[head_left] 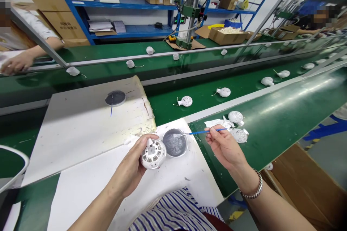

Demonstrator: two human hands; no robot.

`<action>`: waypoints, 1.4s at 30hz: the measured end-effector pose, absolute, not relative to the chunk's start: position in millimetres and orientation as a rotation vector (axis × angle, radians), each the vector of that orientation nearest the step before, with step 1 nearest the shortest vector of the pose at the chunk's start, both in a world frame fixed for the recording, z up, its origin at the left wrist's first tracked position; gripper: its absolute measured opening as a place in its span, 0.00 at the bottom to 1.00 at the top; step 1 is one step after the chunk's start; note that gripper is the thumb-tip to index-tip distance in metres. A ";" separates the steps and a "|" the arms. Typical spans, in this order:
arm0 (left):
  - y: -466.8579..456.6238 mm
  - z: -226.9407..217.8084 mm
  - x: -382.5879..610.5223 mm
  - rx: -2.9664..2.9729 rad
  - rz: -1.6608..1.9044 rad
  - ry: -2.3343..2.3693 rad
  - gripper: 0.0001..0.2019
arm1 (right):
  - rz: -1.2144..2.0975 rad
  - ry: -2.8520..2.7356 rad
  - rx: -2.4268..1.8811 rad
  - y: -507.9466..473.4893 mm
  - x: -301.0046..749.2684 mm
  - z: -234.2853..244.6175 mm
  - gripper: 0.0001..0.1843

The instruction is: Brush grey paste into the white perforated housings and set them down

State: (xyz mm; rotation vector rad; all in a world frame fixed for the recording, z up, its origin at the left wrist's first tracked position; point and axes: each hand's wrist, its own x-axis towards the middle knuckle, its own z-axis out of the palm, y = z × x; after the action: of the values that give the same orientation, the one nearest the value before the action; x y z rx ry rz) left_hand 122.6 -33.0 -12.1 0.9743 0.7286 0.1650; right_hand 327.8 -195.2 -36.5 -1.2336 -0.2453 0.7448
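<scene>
My left hand (pixel 132 166) is closed around a round white plastic housing (pixel 153 154), its slotted face turned up toward me. Between thumb and fingers, my right hand (pixel 226 146) pinches a thin blue paintbrush (pixel 199 132). The brush tip reaches over a round tub of grey paint (pixel 175 143), at or just above the paint's surface. That tub stands on a white sheet (pixel 94 180), right beside the housing. Two more white housings (pixel 235 117) lie beyond my right hand, near a crumpled white tissue (pixel 217 123).
A second grey paint dish (pixel 115 98) with a blue stick sits on the white board (pixel 78 115). White housings (pixel 186 101) are spaced along the green conveyor (pixel 165 92). Across the line, another person's hand (pixel 17 61) is at far left. A cardboard box (pixel 303 184) stands low at right.
</scene>
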 end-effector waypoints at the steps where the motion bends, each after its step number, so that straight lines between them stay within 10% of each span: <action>1: -34.8 -11.5 124.5 0.953 0.158 0.715 0.18 | 0.740 -0.270 -1.230 -193.7 325.8 -31.0 0.08; 32: -41.1 -11.3 127.1 1.058 0.214 0.632 0.15 | 0.250 -0.829 -1.353 -212.1 311.7 23.2 0.08; 42: 140.0 -33.9 45.7 1.553 0.518 1.754 0.31 | 0.154 -0.909 -1.525 -231.2 322.0 -12.1 0.10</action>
State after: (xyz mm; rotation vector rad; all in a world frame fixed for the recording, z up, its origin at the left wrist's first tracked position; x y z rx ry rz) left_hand 45.7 140.0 -33.9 1.5528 1.7537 0.5176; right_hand 322.0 -231.2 -12.1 -1.5248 -0.9086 0.1537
